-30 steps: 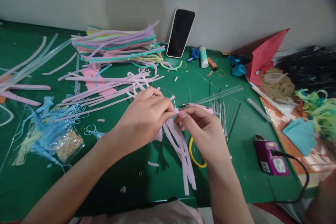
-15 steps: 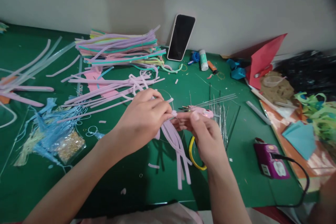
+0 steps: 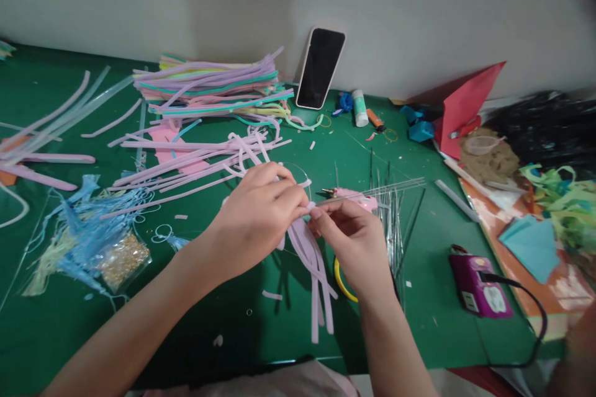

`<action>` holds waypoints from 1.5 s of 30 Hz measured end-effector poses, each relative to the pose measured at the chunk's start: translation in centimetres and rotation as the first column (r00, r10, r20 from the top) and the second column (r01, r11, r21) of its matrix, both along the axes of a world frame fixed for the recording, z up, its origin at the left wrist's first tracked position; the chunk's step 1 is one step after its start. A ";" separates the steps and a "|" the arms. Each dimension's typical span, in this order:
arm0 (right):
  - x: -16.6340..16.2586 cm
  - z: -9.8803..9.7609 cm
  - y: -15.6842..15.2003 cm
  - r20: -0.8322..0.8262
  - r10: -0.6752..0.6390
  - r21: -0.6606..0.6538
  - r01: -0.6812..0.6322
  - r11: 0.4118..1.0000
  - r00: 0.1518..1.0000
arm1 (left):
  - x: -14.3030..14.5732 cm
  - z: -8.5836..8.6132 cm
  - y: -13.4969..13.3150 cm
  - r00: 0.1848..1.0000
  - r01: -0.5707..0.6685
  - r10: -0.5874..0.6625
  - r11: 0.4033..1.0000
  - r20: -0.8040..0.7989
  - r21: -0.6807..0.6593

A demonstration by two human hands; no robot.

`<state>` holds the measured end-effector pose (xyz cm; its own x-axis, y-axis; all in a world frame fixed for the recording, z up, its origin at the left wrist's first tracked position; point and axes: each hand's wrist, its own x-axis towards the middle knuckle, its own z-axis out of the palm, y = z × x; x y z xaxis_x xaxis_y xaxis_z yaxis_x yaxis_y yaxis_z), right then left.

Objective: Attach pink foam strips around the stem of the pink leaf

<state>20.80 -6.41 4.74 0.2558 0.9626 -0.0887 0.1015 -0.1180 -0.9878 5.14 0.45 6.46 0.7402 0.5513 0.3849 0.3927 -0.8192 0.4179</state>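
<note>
My left hand is closed around a bunch of pale pink strips that hang down from its fingers over the green mat. My right hand pinches the top of the same bunch, fingertips touching those of the left hand. A small pink tool and several thin clear rods lie just behind my right hand. A yellow ring shows under my right wrist.
A heap of pastel strips and a phone leaning on the wall lie behind. Blue shreds and a bag of gold bits sit left. A purple device with a black cable, red paper and teal paper are right.
Both hands shifted slightly while working the top of the pink bunch. The hanging strips swung and their ends rose a little.
</note>
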 end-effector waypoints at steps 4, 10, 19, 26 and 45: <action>0.0 0.2 0.0 0.032 -0.005 0.032 0.004 0.999 0.999 | 0.1 0.1 0.1 0.999 0.000 -0.001 1.000 0.036 0.025; 0.3 0.2 0.1 0.070 -0.004 0.017 0.003 1.000 0.998 | 0.1 -0.5 0.1 1.000 -0.012 0.013 0.995 -0.009 0.095; 0.5 -1.9 0.3 0.089 0.002 0.051 -0.006 0.999 0.996 | -0.9 0.2 0.4 0.999 0.038 -0.040 0.996 0.024 0.079; 0.7 -2.5 0.7 -0.006 -0.190 0.065 0.190 0.980 0.982 | -3.8 0.0 -0.5 0.841 -0.465 0.510 0.851 0.180 -0.244; -3.2 -4.6 0.5 -0.220 -0.374 0.024 0.389 0.921 0.901 | 0.8 -3.8 -4.8 0.429 0.347 0.890 -0.005 0.154 -0.938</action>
<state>17.62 -5.95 0.16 0.5875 0.8004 -0.1193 -0.1453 -0.0407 -0.9885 5.94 -4.37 2.64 0.1881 0.8314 -0.5228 -0.4639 0.5444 0.6988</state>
